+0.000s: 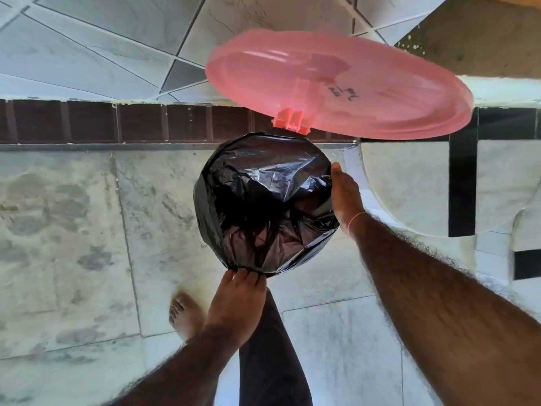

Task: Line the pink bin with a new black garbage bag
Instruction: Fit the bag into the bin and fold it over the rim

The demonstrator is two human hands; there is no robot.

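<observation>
**Tucking the Bag Around the Bin**

While our left hand (237, 300) pinches the black bag (263, 200) at the near rim, our right hand (345, 194) lies flat on its right side. The bag covers the bin's top, under the open pink lid (351, 83). It looks thin, light and slippery, so we should hold its edge.
</observation>
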